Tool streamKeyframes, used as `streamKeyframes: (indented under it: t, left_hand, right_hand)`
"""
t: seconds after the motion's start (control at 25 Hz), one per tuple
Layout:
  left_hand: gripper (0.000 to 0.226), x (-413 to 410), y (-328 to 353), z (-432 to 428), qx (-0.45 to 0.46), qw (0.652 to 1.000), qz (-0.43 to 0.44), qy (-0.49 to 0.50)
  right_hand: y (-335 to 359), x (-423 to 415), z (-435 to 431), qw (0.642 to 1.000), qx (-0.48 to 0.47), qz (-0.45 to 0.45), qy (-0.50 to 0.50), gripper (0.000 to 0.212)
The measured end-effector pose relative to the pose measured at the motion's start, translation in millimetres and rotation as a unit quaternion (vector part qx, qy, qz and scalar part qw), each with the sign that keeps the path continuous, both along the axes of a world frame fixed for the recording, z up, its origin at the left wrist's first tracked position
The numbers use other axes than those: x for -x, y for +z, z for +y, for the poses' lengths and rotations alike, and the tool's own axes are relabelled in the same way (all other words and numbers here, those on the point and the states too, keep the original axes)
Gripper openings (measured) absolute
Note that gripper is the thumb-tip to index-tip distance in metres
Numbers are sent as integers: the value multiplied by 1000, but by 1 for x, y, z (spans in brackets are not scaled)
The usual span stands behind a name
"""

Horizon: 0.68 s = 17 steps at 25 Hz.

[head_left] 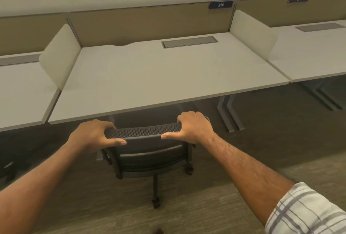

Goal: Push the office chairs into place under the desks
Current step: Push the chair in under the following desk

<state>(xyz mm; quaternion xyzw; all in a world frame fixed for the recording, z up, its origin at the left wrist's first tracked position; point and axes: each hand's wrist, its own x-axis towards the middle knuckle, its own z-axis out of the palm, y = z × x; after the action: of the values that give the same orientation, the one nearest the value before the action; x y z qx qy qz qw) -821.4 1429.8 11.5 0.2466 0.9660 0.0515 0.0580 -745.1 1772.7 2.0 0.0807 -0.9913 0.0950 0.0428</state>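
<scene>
Left hand and right hand grip the black mesh-backed office chair, seat under the desk.

My sleeve is white cloth checked with grey stripes, ending above my right forearm.

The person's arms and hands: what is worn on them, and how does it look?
The left hand and the right hand are bare: no gloves, rings or watch show. The right arm wears a sleeve of white cloth with grey and pale blue checks. The left arm shows no sleeve within the frame.
</scene>
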Motion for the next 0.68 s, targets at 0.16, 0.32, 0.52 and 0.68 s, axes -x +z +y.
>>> streamKeyframes:
  t: [0.16, 0.32, 0.52, 0.68]
  left_hand:
    - [109, 24, 4, 4, -12, 999, -25, -33]
    - [111, 55, 3, 13, -16, 998, -10, -67]
    - [105, 95, -7, 32, -31, 997, -8, -69]
    - [103, 115, -14, 62, -31, 997, -5, -64]
  right_hand:
    - [0, 3, -6, 999, 7, -14, -32, 83]
    - [-6, 14, -2, 999, -6, 9, -51, 89]
    - [-10, 41, 19, 997, -21, 49, -61, 91]
    - [-11, 63, 51, 996, -30, 29, -80, 100]
